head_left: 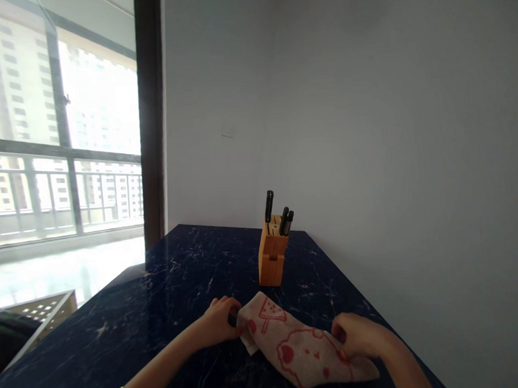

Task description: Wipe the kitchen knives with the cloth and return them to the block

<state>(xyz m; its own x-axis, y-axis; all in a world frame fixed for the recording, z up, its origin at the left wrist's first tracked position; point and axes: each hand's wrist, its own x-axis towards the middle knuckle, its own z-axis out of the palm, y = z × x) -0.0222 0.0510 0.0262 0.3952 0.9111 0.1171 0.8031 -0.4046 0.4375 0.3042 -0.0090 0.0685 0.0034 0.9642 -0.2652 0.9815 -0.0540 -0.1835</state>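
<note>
A white cloth with red printed figures (305,353) lies slantwise near the front of the dark blue marbled table (193,261). My left hand (222,320) is closed on a black handle (233,317) at the cloth's left end; whatever continues from the handle is hidden under the cloth. At the right, my right hand (357,335) pinches the cloth's upper right part. Just behind the cloth stands a wooden knife block (271,263), upright, with several black-handled tools (269,206) in its top slots.
A grey wall (391,152) runs along the table's right side and back. Large windows (102,109) are at the left. A light perforated panel (43,312) and a dark object (8,340) are beside the table's left edge.
</note>
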